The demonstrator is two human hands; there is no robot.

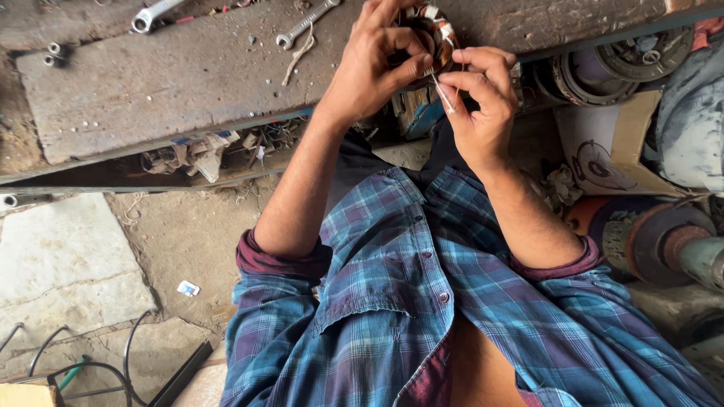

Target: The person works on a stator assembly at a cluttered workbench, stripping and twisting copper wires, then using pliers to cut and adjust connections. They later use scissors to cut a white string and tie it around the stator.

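Left hand (373, 64) grips the wound coil stator (431, 30) above the counter (188, 83); right hand (479, 98) pinches a thin white sleeve (445, 96), prob. on a lead wire. Keep stator steady, feed slowly w/ fingertips

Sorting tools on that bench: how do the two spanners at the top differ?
The left spanner looks thicker and lies at the picture's top edge, partly cut off; the right spanner is slimmer, with its ring end fully in view beside a scrap of cord. Both are bare metal, lying slantwise on the workbench.
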